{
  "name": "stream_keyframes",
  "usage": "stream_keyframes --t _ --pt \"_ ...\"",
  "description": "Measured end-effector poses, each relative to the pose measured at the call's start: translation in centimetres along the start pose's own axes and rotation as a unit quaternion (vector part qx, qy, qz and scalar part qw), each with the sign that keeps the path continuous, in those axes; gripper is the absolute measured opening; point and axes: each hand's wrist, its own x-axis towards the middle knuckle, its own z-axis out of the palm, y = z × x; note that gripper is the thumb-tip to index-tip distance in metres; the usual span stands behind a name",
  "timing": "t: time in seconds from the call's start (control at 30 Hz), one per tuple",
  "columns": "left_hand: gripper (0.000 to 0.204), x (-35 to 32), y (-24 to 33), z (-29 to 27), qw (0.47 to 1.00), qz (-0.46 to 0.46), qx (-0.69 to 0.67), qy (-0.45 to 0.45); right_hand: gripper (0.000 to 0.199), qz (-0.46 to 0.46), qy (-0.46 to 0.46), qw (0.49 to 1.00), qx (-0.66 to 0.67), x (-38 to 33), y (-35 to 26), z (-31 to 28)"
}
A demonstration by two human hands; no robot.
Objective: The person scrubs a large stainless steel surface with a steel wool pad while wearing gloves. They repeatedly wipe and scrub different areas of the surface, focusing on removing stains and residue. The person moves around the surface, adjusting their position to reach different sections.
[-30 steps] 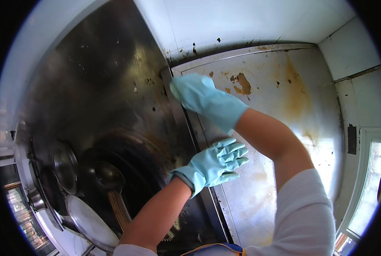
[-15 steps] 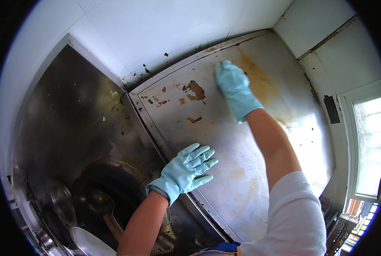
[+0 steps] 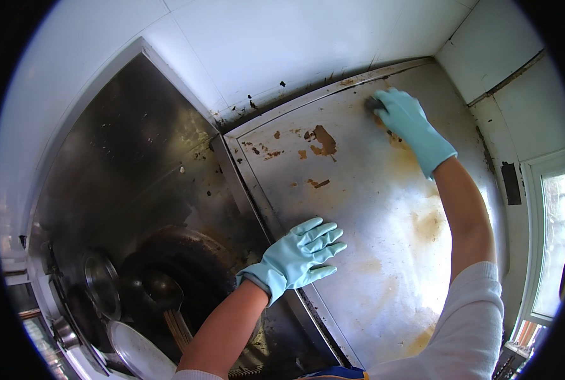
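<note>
Both my hands wear light blue-green rubber gloves. My right hand [image 3: 414,126] reaches to the far part of a stained steel worktop [image 3: 352,209]. It is closed on a dark scouring pad [image 3: 374,106], pressed against the metal; the pad shows at the fingertips and the rest is hidden under the glove. Brown and yellowish stains [image 3: 404,155] lie beside and below that hand. My left hand [image 3: 303,254] rests flat with fingers spread on the worktop's near left edge and holds nothing. Brown flaking patches [image 3: 323,140] lie on the metal left of my right hand.
Left of the worktop, past a raised metal edge [image 3: 247,183], is a dark, greasy cooking area with a large wok [image 3: 194,247]. A ladle [image 3: 162,288], a round metal lid [image 3: 102,285] and a pale dish [image 3: 140,351] lie there. White walls bound the back; a window [image 3: 555,247] is at right.
My right hand has moved right across the worktop, and the scouring pad now shows at its fingertips. The view has shifted left. My left hand stays spread on the worktop edge.
</note>
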Motion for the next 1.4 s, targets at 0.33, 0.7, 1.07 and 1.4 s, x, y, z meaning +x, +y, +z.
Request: stream_keyframes --t 0.33,0.7,1.07,1.4 --pt "0.074 -0.3 -0.2 0.6 0.997 0.020 -0.012 0.072 0.072 -0.492 0.198 0.825 -0.194 14.9 -27.8 -2.3" --pt "0.068 -0.6 -0.3 1.2 0.987 0.024 -0.085 0.135 0.040 -0.480 -0.042 0.809 -0.336 16.2 -18.8 -3.1" --pt "0.070 -0.6 -0.2 1.3 0.984 0.035 -0.071 0.158 0.034 -0.395 -0.061 0.917 -0.009 18.7 -28.2 2.6" --pt "0.072 -0.3 -0.4 0.5 0.994 0.028 -0.021 0.100 0.027 -0.338 0.110 0.910 -0.213 14.2 -11.1 -0.3"
